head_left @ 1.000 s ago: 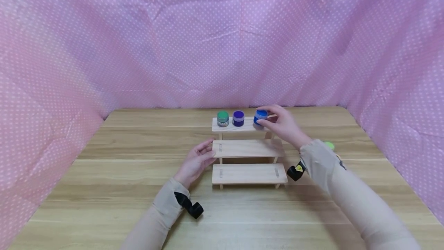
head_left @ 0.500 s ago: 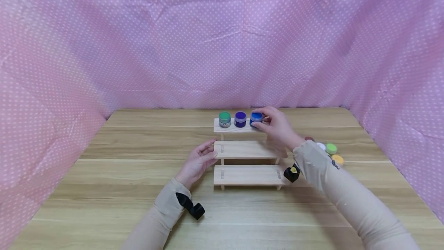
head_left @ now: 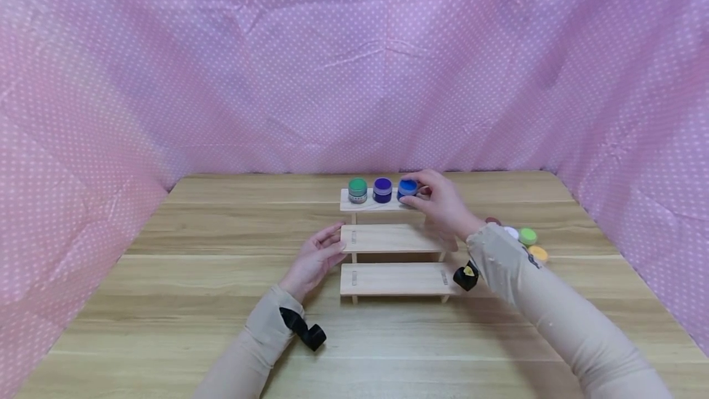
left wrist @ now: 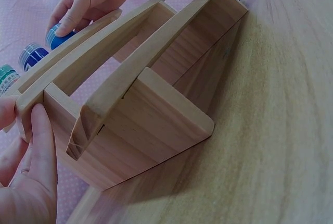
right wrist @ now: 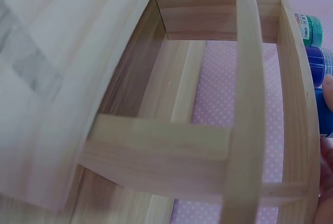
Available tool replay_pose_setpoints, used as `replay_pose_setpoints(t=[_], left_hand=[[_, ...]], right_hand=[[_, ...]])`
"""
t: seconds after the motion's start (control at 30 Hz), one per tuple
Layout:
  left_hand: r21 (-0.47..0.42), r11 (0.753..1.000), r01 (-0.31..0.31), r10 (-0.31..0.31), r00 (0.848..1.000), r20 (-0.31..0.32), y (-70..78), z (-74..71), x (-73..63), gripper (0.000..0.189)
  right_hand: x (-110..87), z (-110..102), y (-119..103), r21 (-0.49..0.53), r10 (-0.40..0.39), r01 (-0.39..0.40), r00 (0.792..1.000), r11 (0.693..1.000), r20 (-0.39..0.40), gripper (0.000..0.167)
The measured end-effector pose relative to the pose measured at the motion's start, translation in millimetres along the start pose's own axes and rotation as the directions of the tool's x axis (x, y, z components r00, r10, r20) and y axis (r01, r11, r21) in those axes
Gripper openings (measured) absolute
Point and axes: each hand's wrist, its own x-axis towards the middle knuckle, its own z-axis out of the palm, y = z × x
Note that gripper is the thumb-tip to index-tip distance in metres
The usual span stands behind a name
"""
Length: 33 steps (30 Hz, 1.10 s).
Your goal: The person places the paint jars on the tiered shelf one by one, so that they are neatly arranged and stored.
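Observation:
A three-tier wooden display stand point(head_left: 396, 279) is on the table. Its top tier bears a green-lidded paint jar point(head_left: 357, 192), a purple paint jar point(head_left: 382, 192) and a blue paint jar point(head_left: 407, 188) in a row. My right hand point(head_left: 443, 203) pinches the blue jar between thumb and fingers, its base at the tier's surface and a small gap from the purple one. My left hand point(head_left: 312, 260) holds the left end of the middle tier; in the left wrist view its fingers point(left wrist: 42, 140) grip that corner. In the right wrist view the right hand is mostly cut off.
Several more jars stand right of the stand, partly behind the right sleeve: a light green one point(head_left: 528, 237), an orange-yellow one point(head_left: 538, 254), a white one point(head_left: 511, 233) and a dark red one point(head_left: 492, 221). A pink dotted cloth point(head_left: 354, 66) hangs behind the wooden table point(head_left: 194, 300).
My right hand has slid the blue jar leftward along the top tier, nearer the purple jar. More jars show past the right sleeve. The left hand keeps its hold.

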Motion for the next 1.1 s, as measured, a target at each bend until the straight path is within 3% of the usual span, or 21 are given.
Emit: replay_pose_setpoints(t=[0.2, 0.47, 1.1], left_hand=[[-0.001, 1.0, 0.006, -0.006, 1.0, 0.002, 0.3, 0.4, 0.3, 0.059], [0.008, 1.0, 0.002, -0.002, 1.0, -0.005, 1.4, -0.7, 0.5, 0.058], [0.005, 1.0, -0.005, 0.005, 1.0, -0.01, -0.2, -0.2, -0.5, 0.06]], right_hand=[[-1.2, -2.9, -2.2, 0.022, 0.028, -0.028, 0.999, 0.999, 0.025, 0.046], [-2.8, -11.7, 2.5, 0.048, -0.025, 0.024, 1.0, 0.999, 0.019, 0.05], [-52.0, -28.3, 24.3, -0.089, -0.187, 0.179, 0.977, 0.98, -0.102, 0.039]])
